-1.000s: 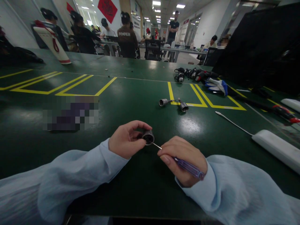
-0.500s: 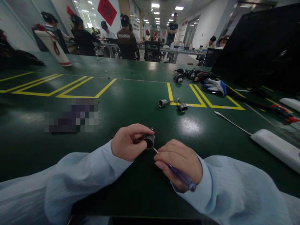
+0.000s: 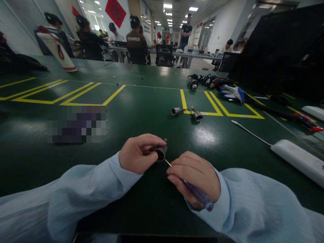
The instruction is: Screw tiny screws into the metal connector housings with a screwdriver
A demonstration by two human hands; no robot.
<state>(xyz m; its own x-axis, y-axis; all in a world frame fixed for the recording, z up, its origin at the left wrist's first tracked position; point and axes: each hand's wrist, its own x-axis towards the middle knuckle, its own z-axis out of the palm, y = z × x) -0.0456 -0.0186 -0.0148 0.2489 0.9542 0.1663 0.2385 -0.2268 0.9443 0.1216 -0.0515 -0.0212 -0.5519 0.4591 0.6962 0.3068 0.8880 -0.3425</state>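
Note:
My left hand (image 3: 140, 153) is closed around a grey metal hole saw (image 3: 161, 152), thumb and fingers pinching its cup, with the open mouth turned toward me. A thin shank end sticks up beyond the fingers. In my right hand (image 3: 196, 177) is a screwdriver (image 3: 197, 194) with a clear purplish handle, held like a pen. Its slim metal shaft reaches the rim of the cup; whether the tip is inside I cannot tell. Two similar metal cups with shanks lie farther off, a left hole saw (image 3: 175, 111) and a right hole saw (image 3: 197, 115).
The green table (image 3: 141, 118) carries yellow tape outlines. On the right lie a white power strip (image 3: 298, 157) with a cable, a blue-and-white glove (image 3: 232, 93) and dark cabled parts (image 3: 194, 83). A blurred-out purple item (image 3: 78, 125) lies left. Several people sit or stand beyond.
My right hand and the screwdriver have shifted very slightly to the right, with the handle end a little lower. The left hand still grips the hole saw, almost unmoved.

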